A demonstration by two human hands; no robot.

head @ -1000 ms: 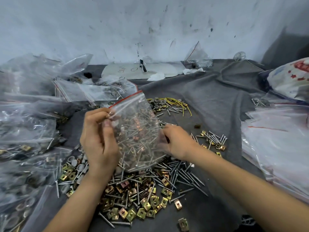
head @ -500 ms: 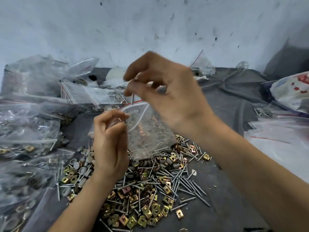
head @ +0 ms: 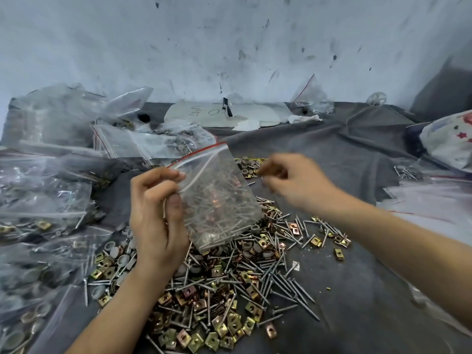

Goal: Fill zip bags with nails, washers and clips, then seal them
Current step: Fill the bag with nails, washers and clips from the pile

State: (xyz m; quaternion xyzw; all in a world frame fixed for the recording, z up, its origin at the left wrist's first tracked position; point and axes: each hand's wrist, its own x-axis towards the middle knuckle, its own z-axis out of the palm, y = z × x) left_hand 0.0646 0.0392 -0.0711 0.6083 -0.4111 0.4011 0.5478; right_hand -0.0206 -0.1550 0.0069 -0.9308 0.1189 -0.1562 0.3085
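Note:
My left hand [head: 155, 215] grips a clear zip bag [head: 217, 190] by its left edge and holds it upright over the pile. The bag's red-lined mouth is open at the top, and nails and copper-coloured clips fill it. My right hand [head: 288, 182] hovers just right of the bag, blurred, with curled fingers. Whether it holds anything is unclear. Below lie loose nails and brass clips [head: 229, 290], with grey washers [head: 120, 256] at the pile's left. A few more washers [head: 246, 166] sit behind the bag.
Filled zip bags [head: 43, 200] are heaped along the left side. Flat empty bags [head: 434, 205] lie stacked at the right. A grey cloth [head: 344, 290] covers the surface. White paper [head: 217, 114] and another bag lie by the back wall.
My right hand has come down from above the bag's mouth and moved right, beside the bag. The bag is tilted more upright in my left hand.

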